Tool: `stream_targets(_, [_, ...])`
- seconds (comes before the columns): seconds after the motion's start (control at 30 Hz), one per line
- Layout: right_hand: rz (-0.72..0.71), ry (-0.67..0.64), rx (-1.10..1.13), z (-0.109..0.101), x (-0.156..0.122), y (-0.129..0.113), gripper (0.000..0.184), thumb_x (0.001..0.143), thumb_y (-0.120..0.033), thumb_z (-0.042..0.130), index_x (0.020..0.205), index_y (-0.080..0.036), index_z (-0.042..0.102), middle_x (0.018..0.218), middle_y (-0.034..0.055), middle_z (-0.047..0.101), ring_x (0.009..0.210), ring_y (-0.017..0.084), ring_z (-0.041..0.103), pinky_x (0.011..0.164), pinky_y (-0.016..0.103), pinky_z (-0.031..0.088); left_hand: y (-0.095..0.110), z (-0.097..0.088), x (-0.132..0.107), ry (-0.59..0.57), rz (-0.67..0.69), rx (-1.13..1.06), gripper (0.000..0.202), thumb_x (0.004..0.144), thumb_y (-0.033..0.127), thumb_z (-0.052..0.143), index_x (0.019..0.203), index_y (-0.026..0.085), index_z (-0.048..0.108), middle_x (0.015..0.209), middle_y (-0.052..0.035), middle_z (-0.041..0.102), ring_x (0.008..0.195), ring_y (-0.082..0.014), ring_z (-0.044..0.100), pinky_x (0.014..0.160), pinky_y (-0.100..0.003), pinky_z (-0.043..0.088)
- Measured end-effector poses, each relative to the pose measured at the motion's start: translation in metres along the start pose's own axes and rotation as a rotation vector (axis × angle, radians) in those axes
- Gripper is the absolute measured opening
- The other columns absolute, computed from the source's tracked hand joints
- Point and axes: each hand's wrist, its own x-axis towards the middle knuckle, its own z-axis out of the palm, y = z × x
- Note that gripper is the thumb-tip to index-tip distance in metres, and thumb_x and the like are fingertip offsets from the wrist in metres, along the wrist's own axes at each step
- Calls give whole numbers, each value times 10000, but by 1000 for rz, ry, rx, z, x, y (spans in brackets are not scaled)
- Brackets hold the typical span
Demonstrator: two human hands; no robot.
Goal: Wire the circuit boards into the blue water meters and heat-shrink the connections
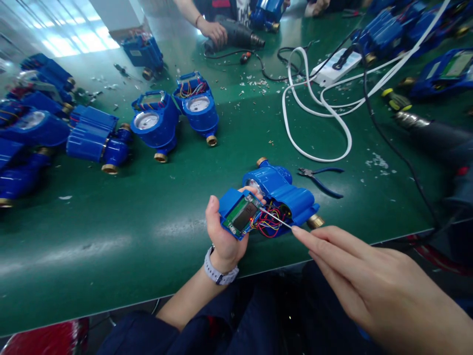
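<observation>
My left hand (pixel 224 246) is closed around a blue display housing (pixel 229 201), tilted toward me. Inside it sit a green circuit board with a dark LCD (pixel 244 217) and a small lit red light. Coloured wires (pixel 269 223) run from the board into the open compartment of a blue water meter (pixel 295 199), which lies on its side. My right hand (pixel 373 276) pinches a thin screwdriver (pixel 276 217); its handle is hidden in the hand. The metal tip reaches the board's right edge; whether it touches a screw I cannot tell.
Cutting pliers (pixel 325 180) lie right of the meter. Several blue water meters (pixel 153 123) stand left. White cable (pixel 342 130) loops from a power strip (pixel 334 69). A heat gun (pixel 436 130) lies right. Across the table, a co-worker's hand (pixel 214 33) rests on another heat gun (pixel 240 33).
</observation>
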Motion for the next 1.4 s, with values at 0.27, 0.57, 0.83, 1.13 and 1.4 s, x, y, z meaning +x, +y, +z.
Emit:
stream_targets(0.27, [-11,-3,-104,11,5,-18,559,669,42,426,1157,-58,678,800,83,700,525,172,677,308,251,426,-8,-11,-3,77,45,43,789,861,763,228,850,147,719,821,-104,733,892,-239,701,878,-394,532])
stream_targets(0.57, [91,-64,-70,30,12,-22,547,604,-18,558,1114,-118,729,742,16,701,326,131,539,266,279,427,-9,-24,-3,174,-158,25,573,889,558,360,883,120,729,839,-108,746,871,-234,705,888,-377,518])
stream_targets(0.83, [96,-93,-150,28,19,-31,604,550,-20,571,1127,-101,732,690,36,663,329,133,525,255,255,414,-10,-23,3,213,-215,-84,459,803,423,387,827,121,732,768,-109,736,863,-244,701,870,-387,525])
stream_targets(1.13, [186,-124,248,32,15,-12,443,830,-21,430,1166,-135,695,967,86,755,586,145,690,535,223,583,-15,-27,-1,127,-70,45,444,778,455,408,839,133,708,813,-108,724,870,-251,684,877,-395,517])
stream_targets(1.4, [68,-81,-95,44,7,-31,536,685,57,455,1153,-43,696,785,87,719,391,143,575,299,253,422,-14,-27,-1,125,-33,103,421,773,439,425,812,140,719,811,-100,722,859,-241,680,852,-372,523])
